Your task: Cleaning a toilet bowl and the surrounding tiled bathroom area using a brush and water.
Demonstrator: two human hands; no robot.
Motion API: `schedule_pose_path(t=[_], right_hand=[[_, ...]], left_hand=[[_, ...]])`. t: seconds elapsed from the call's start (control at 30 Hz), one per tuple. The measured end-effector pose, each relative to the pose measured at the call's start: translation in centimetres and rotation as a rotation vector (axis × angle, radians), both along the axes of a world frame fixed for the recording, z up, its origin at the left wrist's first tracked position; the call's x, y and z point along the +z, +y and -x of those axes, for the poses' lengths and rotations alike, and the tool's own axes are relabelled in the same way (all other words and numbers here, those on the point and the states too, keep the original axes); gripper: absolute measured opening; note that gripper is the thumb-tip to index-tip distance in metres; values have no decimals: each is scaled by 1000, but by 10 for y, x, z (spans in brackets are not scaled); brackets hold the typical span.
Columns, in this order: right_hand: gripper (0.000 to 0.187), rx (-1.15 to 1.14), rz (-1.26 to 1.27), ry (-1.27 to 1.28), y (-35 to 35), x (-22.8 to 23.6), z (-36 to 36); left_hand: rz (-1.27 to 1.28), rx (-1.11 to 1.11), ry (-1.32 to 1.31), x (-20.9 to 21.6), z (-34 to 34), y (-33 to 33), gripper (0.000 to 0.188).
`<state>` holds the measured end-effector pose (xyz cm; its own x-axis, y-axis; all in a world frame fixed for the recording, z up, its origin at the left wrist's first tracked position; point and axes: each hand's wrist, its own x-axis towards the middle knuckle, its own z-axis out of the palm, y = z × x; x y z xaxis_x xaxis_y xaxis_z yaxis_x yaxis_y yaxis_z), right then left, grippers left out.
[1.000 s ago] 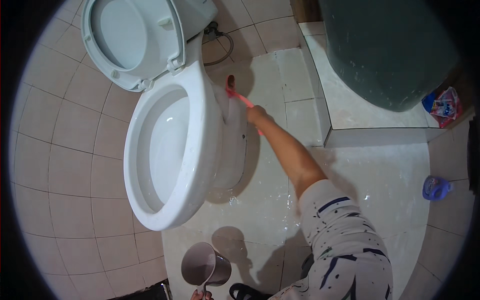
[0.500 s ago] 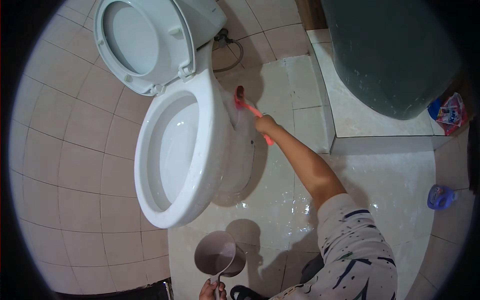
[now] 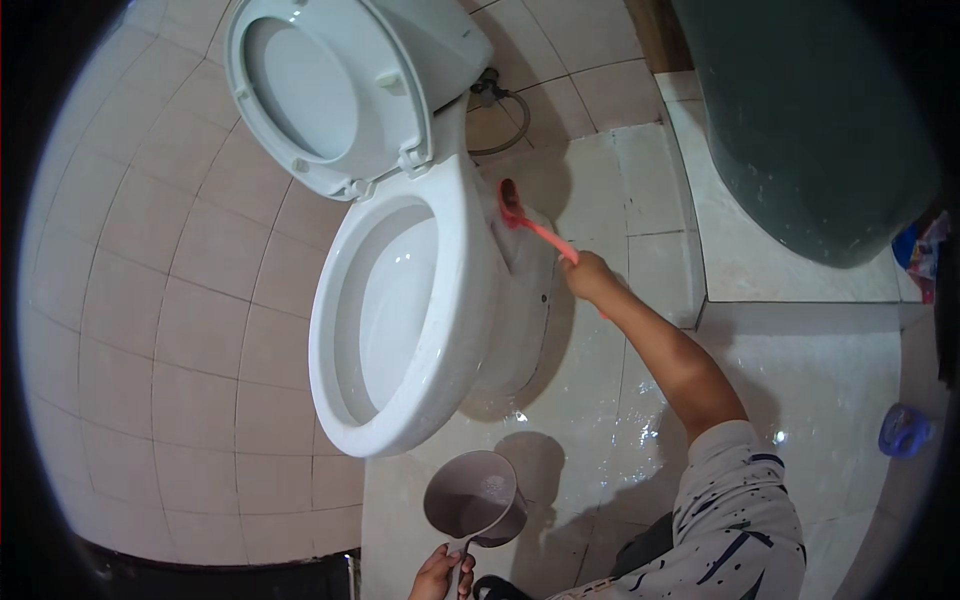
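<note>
My right hand is closed round the handle of a pink-red toilet brush. The brush's head lies against the outer side of the white toilet's base, below the rim. The toilet stands with its seat and lid raised, and its bowl faces up at me. Lower down, my left hand grips the handle of a grey-mauve water dipper. Some liquid with a little foam shows inside the dipper, which is held above the floor in front of the toilet.
A large dark green container stands on a raised tiled ledge at the right. A purple bottle and a colourful packet are at the far right. The floor is wet. A hose runs beside the tank.
The whole view has shifted, so the toilet and both hands appear farther right. The brush head remains by the toilet's side, and both hands keep their grips.
</note>
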<state>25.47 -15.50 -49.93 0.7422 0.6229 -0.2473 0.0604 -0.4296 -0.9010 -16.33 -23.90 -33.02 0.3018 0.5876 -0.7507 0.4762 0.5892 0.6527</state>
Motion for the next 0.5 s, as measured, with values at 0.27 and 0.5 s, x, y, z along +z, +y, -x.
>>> schedule_pose_path(t=[0.27, 0.5], right_hand=[[29, 153, -155, 17, -24, -30, 14], [38, 52, -96, 152, -4, -26, 5]], left_hand=[[24, -14, 32, -5, -16, -2, 14], [15, -5, 40, -2, -31, -9, 17]])
